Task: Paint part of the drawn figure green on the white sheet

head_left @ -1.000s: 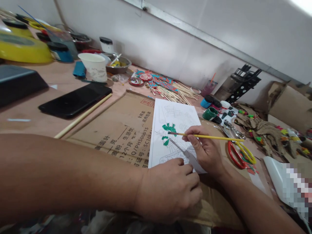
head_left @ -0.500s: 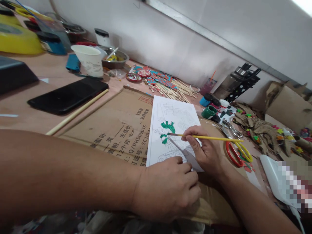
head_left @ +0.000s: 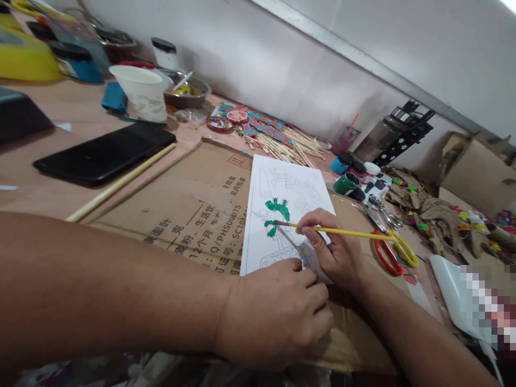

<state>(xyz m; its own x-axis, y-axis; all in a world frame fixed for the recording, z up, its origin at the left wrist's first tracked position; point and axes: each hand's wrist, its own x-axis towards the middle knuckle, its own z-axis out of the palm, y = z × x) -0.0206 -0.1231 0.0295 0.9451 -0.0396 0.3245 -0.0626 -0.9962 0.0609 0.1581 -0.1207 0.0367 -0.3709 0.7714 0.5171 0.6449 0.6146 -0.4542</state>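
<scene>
A white sheet with a line drawing [head_left: 282, 188] lies on flattened cardboard [head_left: 201, 204]; part of the drawing is painted green. My right hand [head_left: 334, 247] grips a thin yellow paintbrush [head_left: 346, 232], and the brush tip touches the lower green patch. My left hand [head_left: 278, 312] rests as a loose fist on the sheet's near edge, fingertips pressing the paper. A small green paint pot [head_left: 345, 184] stands just beyond the sheet's right side.
A black phone [head_left: 100, 153] and a long wooden stick [head_left: 121, 183] lie at left. Behind are a white cup [head_left: 141, 99], a metal bowl [head_left: 187, 91], a bundle of sticks [head_left: 290, 148], more paint pots and a bottle [head_left: 387, 134]. Red-and-yellow scissors [head_left: 393, 252] lie at right.
The brush tip has dropped from the upper green patch to the lower one. My left hand stays put. The view has shifted slightly.
</scene>
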